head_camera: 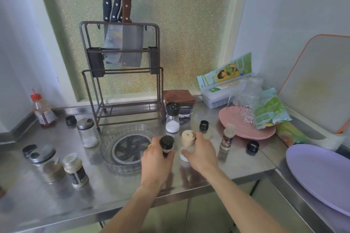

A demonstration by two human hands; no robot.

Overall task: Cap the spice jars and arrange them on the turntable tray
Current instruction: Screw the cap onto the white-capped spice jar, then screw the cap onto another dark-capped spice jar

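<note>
A clear turntable tray (108,149) with a dark hub lies on the steel counter. My left hand (155,161) grips a small black-capped jar (166,144) just right of the tray. My right hand (201,152) holds a jar with a beige wooden top (187,138) and white contents. A salt grinder with a black top (172,117) stands behind them. An uncapped small jar (227,137) stands to the right. Loose black caps lie at the back right (204,125), the front right (252,146) and the back left (70,120).
Left of the tray stand a metal-lidded glass jar (87,132), a wide jar with an open lid (47,164) and a labelled spice jar (75,170). A knife rack (123,73) rises behind. A pink plate (244,126) and a purple plate (320,176) sit at the right.
</note>
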